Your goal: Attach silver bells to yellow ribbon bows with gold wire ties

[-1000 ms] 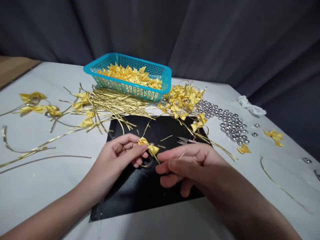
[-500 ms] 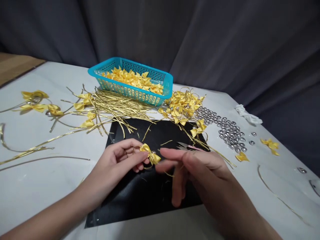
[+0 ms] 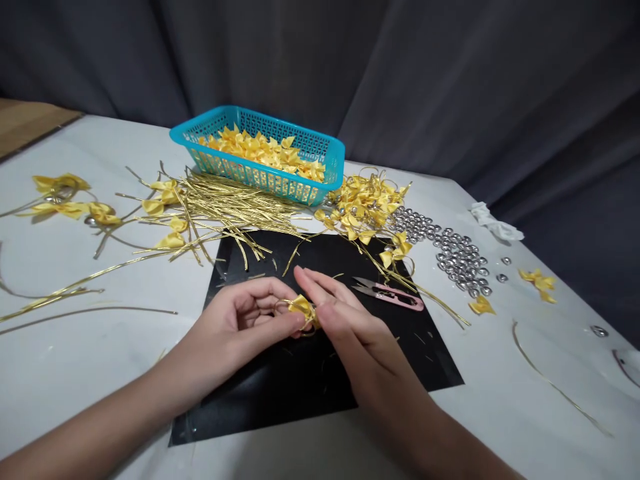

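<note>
My left hand (image 3: 240,323) pinches a small yellow ribbon bow (image 3: 301,307) with a thin gold wire loop under it, just above the black mat (image 3: 280,387). My right hand (image 3: 345,320) has come in from the right and its thumb and fingers close on the same bow, touching the left fingertips. Pink thread snips (image 3: 393,295) lie on the mat just right of my right hand.
A teal basket (image 3: 260,175) full of yellow bows stands at the back. In front of it lies a heap of gold wire ties (image 3: 235,207). A pile of finished bows (image 3: 365,203) and several silver beads (image 3: 457,250) lie to the right. Loose bows are scattered at left (image 3: 63,207).
My right hand has moved left from the mat's right side onto the bow, uncovering the pink snips. The left hand keeps hold of the bow.
</note>
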### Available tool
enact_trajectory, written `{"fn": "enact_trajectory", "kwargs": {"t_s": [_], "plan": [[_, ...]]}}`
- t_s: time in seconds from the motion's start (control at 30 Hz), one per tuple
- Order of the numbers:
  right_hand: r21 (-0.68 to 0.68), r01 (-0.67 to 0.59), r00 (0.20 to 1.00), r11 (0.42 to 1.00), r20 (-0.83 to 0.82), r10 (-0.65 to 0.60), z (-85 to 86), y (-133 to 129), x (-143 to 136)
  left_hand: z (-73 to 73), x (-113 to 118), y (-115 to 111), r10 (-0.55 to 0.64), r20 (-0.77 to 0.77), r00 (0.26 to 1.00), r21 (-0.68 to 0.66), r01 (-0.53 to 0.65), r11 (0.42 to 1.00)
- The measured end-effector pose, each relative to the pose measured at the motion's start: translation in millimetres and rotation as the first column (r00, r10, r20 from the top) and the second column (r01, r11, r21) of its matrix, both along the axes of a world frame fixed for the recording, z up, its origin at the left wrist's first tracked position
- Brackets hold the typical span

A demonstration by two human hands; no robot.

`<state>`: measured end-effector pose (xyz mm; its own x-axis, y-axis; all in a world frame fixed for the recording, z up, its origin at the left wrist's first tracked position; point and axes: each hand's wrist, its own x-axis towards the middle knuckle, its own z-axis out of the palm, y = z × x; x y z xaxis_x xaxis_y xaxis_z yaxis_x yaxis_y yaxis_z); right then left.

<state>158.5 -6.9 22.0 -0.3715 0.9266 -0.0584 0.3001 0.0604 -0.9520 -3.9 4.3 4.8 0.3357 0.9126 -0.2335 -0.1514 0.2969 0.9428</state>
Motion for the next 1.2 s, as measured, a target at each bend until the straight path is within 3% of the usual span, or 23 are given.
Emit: {"fn": "enact_trajectory", "kwargs": {"t_s": [0.37, 0.63, 0.77, 0.87, 1.03, 1.2], "plan": [[0.017, -0.01, 1.0, 1.0, 0.017, 0.01, 1.9, 3.6, 0.7, -0.7, 1.9, -1.3, -0.068, -0.142, 0.988, 0.014, 0.071, 0.997], [0.031, -0.014, 1.0, 0.999, 0.003, 0.014, 3.2, 5.1, 0.4, 3.0, 1.5, 0.1, -0.059, -0.195, 0.979, -0.007, 0.059, 0.998], [0.094, 0.118, 0.993, 0.989, -0.027, -0.116, 4.8, 7.8, 2.7, 2.8, 3.1, 1.9, -0.03, -0.171, 0.985, -0.035, 0.025, 0.999], [0.036, 0.245, 0.97, 0.969, -0.019, -0.244, 7.7, 10.6, 5.6, 2.2, 3.3, 1.6, -0.022, -0.151, 0.988, -0.057, 0.013, 0.998], [-0.11, 0.195, 0.977, 0.975, -0.07, -0.203, 7.7, 11.1, 5.4, 1.9, 1.6, 0.2, -0.016, -0.108, 0.994, -0.067, 0.008, 0.998], [-0.065, 0.211, 0.971, 0.975, -0.098, -0.217, 7.7, 9.5, 2.8, 0.8, 1.3, -1.0, -0.052, -0.173, 0.984, -0.003, 0.052, 0.999]]}}
